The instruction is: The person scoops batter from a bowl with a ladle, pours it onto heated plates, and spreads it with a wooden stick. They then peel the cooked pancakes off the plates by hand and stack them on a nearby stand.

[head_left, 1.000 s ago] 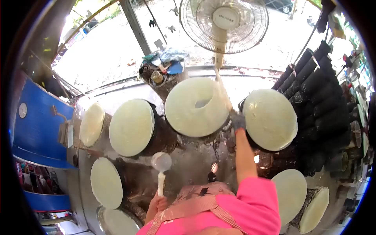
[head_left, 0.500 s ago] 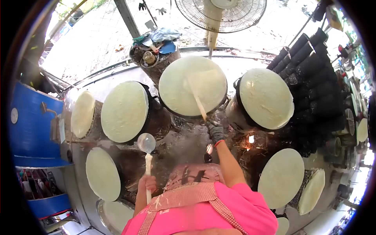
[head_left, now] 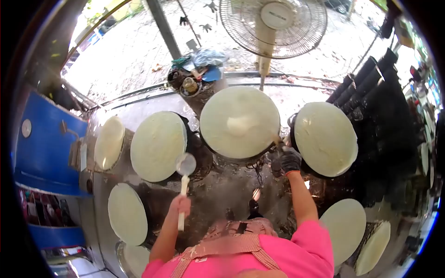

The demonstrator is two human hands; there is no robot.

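Note:
My left hand (head_left: pixel 181 205), bare, is wrapped round the pale handle of a ladle (head_left: pixel 186 164), its round bowl raised beside a pale-topped round pot (head_left: pixel 157 147). My right hand (head_left: pixel 290 160) wears a dark glove and is closed on a wooden stick (head_left: pixel 277 140) at the right front edge of the central round pot (head_left: pixel 225 104). The stick is blurred, and its far end over the pot is hard to make out. A lighter wet-looking patch shows in the middle of that pot's pale top.
Another pale-topped pot (head_left: pixel 325 139) stands right of my right hand, with black cylinders (head_left: pixel 380 116) stacked beyond it. More round tops curve along both sides. A standing fan (head_left: pixel 273 28) and a bin topped with plastic bags (head_left: pixel 208 58) are ahead. Blue drums (head_left: pixel 48 143) stand left.
My right hand has swung rightward with the stick, off the front of the central pot to its right edge. My left hand has risen slightly with the ladle. The view has tilted up.

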